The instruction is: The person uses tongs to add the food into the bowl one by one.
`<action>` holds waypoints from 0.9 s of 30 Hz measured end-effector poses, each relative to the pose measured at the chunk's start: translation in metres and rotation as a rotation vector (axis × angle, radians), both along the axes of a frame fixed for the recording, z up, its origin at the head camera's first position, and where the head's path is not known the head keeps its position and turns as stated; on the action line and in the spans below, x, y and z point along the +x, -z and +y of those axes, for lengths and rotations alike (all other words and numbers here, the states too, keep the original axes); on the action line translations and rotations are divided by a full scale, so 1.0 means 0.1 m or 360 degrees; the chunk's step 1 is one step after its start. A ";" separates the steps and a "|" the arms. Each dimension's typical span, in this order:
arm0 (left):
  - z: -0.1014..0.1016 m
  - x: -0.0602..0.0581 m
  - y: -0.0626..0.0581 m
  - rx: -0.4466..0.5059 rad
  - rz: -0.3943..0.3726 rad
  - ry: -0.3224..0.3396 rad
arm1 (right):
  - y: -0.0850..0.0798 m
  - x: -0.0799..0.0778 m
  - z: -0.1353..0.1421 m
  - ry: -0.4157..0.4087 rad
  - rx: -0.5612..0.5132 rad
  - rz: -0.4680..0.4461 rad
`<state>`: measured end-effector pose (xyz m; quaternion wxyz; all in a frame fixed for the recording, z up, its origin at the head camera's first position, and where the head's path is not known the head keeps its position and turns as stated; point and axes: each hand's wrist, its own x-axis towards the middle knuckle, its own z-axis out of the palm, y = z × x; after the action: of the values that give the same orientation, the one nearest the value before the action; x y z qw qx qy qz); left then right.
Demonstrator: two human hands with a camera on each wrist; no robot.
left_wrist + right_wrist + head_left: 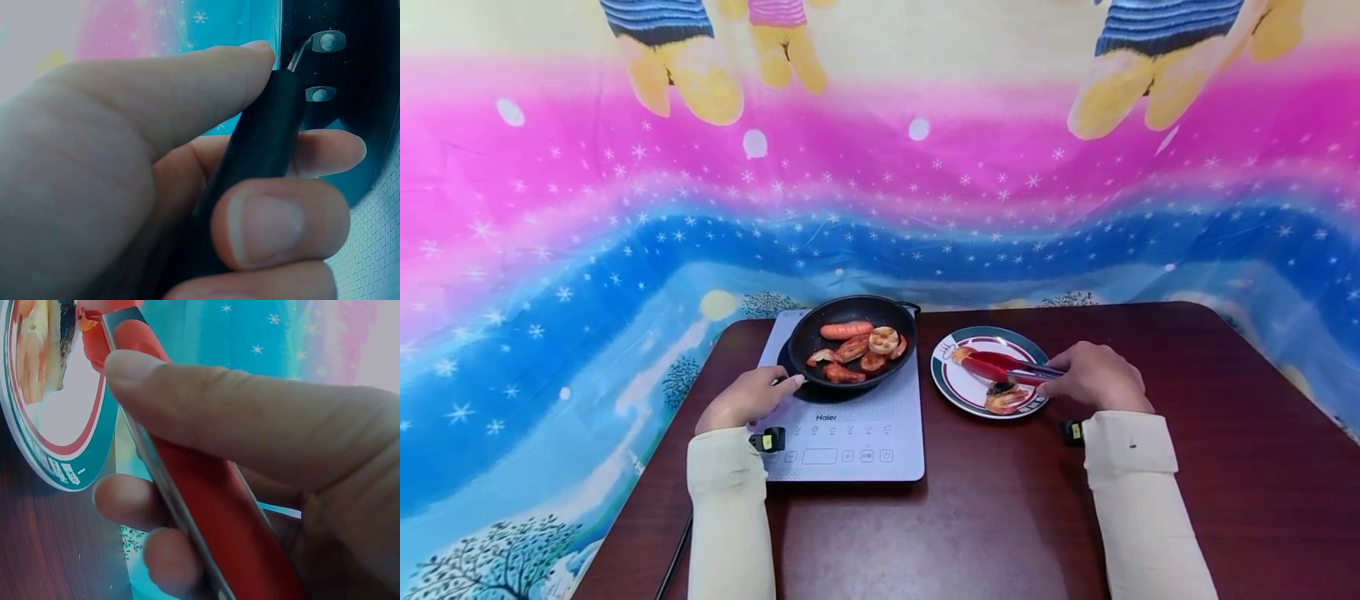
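Note:
My left hand (747, 398) grips the black handle (269, 125) of a dark frying pan (808, 333), fingers curled round it. In the pan lie a scored sausage (846, 330), several browned meat pieces (844, 374), some shrimp and a round pale piece with a cross mark (883, 339). My right hand (1101, 379) holds red-and-steel tongs (1000, 367) over a plate (951, 396). At the tongs' tips, on the plate's left, is a small orange piece (961, 355); whether they pinch it cannot be told. Shrimp (1006, 402) and a dark-skinned piece (65, 337) lie nearer the front.
The pan is over a white Haier induction cooker (880, 417) with touch controls at its front. The plate sits on the dark wooden table (1000, 517), right of the cooker. A black cord (676, 554) runs at the left, and a printed cloth (917, 192) hangs behind.

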<state>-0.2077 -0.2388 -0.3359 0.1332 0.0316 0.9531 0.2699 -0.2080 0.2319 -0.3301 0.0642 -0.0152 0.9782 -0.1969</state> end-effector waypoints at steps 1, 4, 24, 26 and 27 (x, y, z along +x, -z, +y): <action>0.00 0.00 0.00 0.0001 0.0002 -0.0002 | 0.00 0.00 0.00 -0.0002 -0.0002 0.0008; 0.00 0.01 0.00 -0.0003 0.0012 -0.0007 | 0.00 -0.01 -0.02 -0.0005 -0.0014 0.0029; -0.02 0.04 0.01 0.0008 0.0038 -0.0030 | -0.21 0.05 -0.33 -0.0066 -0.0129 0.0342; -0.02 0.04 0.01 0.0017 0.0041 -0.0028 | -0.25 0.04 -0.39 -0.0082 -0.0132 0.0381; -0.02 0.04 0.01 0.0023 0.0042 -0.0031 | -0.28 0.02 -0.44 -0.0096 -0.0125 0.0400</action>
<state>-0.2040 -0.2404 -0.3372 0.1179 0.0269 0.9530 0.2777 -0.2057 0.1881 -0.3025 -0.0536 -0.0717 0.9692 -0.2295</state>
